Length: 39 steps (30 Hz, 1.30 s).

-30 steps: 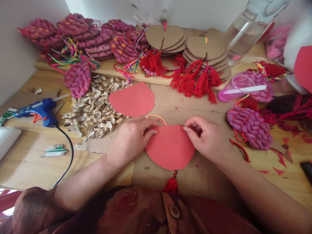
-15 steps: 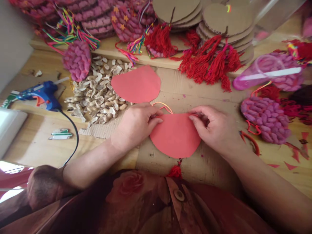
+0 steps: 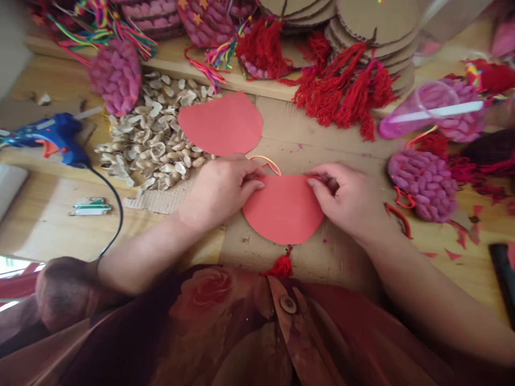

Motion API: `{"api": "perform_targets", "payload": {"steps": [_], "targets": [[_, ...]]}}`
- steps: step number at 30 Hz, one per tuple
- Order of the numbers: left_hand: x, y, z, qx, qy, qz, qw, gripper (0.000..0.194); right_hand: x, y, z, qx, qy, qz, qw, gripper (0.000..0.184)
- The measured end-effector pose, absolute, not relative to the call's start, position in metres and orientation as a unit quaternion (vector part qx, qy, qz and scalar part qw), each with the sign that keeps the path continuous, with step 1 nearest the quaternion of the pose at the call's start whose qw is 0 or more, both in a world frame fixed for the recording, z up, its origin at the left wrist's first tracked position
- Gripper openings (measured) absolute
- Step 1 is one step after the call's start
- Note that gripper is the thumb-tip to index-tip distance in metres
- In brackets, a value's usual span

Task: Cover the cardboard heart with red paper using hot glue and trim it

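Note:
A red paper piece (image 3: 284, 212), round below with a straight top edge, lies in front of me. My left hand (image 3: 223, 187) pinches its upper left corner between thumb and fingers. At the upper right corner my right hand (image 3: 341, 195) pinches it the same way. An orange cord loop (image 3: 267, 161) sticks out above the straight edge, and a red tassel (image 3: 281, 265) hangs out below the round edge. What lies under the paper is hidden. A second red paper piece (image 3: 223, 123) rests just beyond, partly over the peanut shells (image 3: 161, 145).
A blue glue gun (image 3: 60, 136) with a black cord lies at the left. Red tassels (image 3: 341, 88) and stacked cardboard discs (image 3: 376, 24) stand at the back. To the right are a pink woven disc (image 3: 422, 185) and a clear cup with pink liquid (image 3: 418, 110).
The whole view has shifted slightly, so things sit a little higher and further left. Both hands keep their pinch on the paper's corners.

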<state>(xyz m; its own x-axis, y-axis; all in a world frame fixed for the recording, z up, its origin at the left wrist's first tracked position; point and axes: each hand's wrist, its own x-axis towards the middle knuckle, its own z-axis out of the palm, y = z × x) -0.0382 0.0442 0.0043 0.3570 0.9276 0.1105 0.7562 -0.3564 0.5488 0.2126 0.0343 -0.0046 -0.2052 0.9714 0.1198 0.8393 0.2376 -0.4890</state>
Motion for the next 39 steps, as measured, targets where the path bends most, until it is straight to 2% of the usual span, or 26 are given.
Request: {"api": "perform_targets", "payload": {"steps": [11, 39], "targets": [[-0.0387, 0.0481, 0.0010, 0.792, 0.535, 0.203, 0.211, 0.015, 0.2118, 0.0276, -0.0014, -0.602, -0.742, 0.207, 0.209, 0.015], [-0.0393, 0.0470, -0.0002, 0.796, 0.517, 0.186, 0.255, 0.019, 0.2111, 0.0289, -0.0024, -0.561, -0.785, 0.183, 0.191, 0.018]]}}
